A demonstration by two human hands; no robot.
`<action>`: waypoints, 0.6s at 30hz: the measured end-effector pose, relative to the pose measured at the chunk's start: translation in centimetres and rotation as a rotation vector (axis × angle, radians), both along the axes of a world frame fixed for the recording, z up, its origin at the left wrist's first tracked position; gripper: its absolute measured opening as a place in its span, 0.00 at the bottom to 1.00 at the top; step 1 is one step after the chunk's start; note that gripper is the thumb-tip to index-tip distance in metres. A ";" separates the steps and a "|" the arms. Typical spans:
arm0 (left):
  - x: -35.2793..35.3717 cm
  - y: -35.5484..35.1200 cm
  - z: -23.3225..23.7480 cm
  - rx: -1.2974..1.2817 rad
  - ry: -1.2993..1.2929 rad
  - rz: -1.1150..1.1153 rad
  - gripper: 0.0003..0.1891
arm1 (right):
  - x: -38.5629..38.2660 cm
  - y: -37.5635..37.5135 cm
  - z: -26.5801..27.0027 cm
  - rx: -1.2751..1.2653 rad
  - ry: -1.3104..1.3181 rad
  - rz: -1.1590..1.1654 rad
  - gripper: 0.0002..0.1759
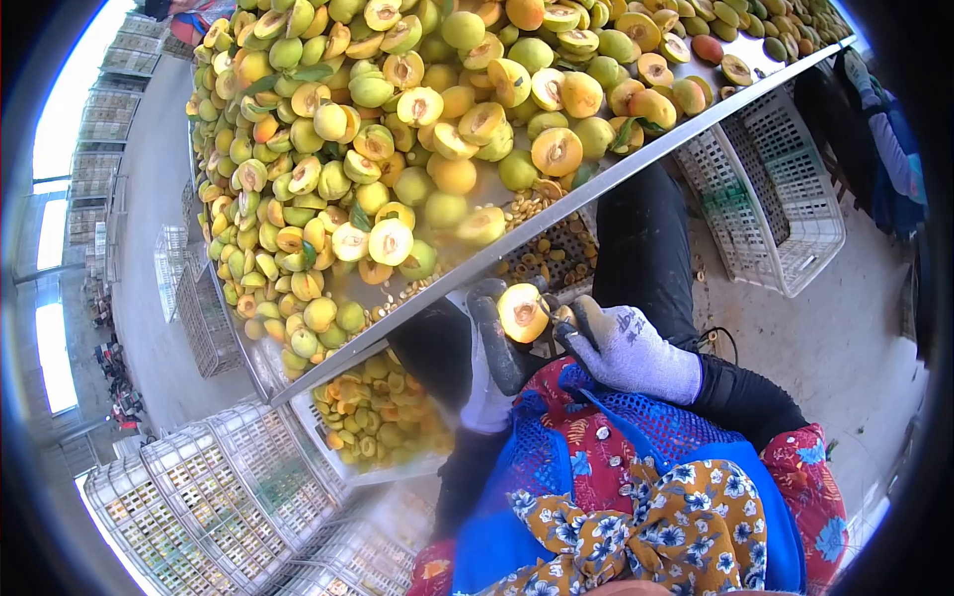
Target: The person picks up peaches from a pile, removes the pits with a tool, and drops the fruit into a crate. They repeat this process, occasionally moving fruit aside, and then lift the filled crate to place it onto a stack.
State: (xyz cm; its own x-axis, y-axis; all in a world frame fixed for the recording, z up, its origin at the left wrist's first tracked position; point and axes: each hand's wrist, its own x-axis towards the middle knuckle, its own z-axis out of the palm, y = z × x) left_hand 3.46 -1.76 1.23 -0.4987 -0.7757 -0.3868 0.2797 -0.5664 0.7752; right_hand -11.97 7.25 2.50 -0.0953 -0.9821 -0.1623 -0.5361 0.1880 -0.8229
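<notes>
My left hand (489,370), in a dark-palmed white glove, is shut on a halved yellow peach (522,312), cut face up, just below the edge of the metal table (636,164). My right hand (630,350), in a grey glove, presses against the peach's right side. Its fingers are curled around a small metal tool (559,318) that is mostly hidden. Both hands are in front of my blue mesh apron (596,447) and floral sleeves.
The table carries a big heap of whole and halved green-yellow peaches (397,129), with loose pits near its edge. Under it stand a crate of halved fruit (383,417) and a crate of pits (556,253). Empty white crates (770,194) stand right and lower left (199,497). Another person (884,129) is far right.
</notes>
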 end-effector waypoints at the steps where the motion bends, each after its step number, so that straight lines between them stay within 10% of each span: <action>1: 0.0 0.3 -0.3 -0.021 -0.027 0.016 0.23 | 0.2 -0.2 0.5 0.008 0.027 0.022 0.16; 18: 0.0 1.1 -1.6 -0.294 -0.323 0.109 0.22 | 2.1 0.1 -0.5 -0.059 0.109 0.124 0.22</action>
